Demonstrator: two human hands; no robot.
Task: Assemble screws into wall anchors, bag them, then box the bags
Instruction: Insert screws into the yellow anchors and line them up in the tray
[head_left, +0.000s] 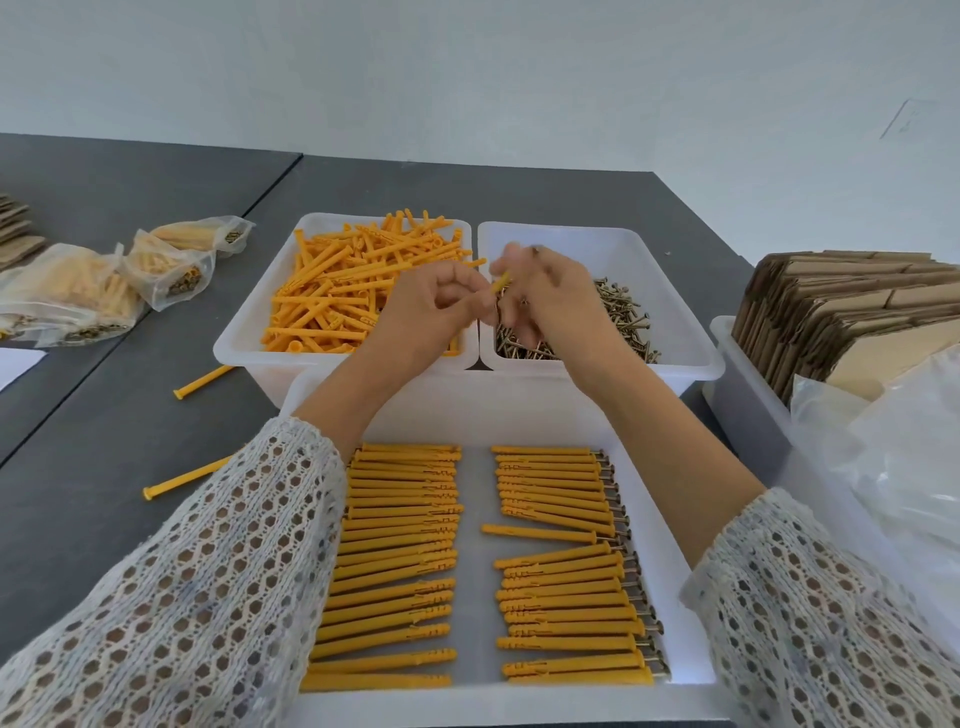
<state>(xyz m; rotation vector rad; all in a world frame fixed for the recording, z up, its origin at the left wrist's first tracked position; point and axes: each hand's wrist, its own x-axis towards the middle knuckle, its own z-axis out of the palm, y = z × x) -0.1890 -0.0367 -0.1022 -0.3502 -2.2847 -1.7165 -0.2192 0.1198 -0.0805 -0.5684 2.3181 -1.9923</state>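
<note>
Your left hand (434, 306) and right hand (550, 296) meet above the seam between the two far bins, just beyond the tray (691, 670). Left grip: fingers curled, tips pinching one end of an orange anchor (500, 284). Right grip: fingers curled round the anchor's other end; motion blur there, so you cannot tell if a screw is in those fingers too. The anchor sits tilted between both hands, off the worktop (130, 426).

Past the tray on the left, the anchor bin (244, 338) holds a loose heap of orange anchors. Past the tray on the right, touching that bin, the screw bin (696, 353) holds loose brass screws (623, 322).

The tray is nearest you, under your forearms. It holds two columns of assembled anchors (561, 587), lying side by side; screw heads stick out on the right column's right ends. One piece in the right column lies a bit apart from its neighbours.

Left of the tray, two stray anchors (202, 382) lie on the worktop. Further left and back, filled bags (72, 296) sit in a cluster. Right of the tray, a bin of flat cardboard boxes (841, 317), with clear plastic bags (904, 467) in front of them. White knit sleeves (208, 597) cover both your forearms.
</note>
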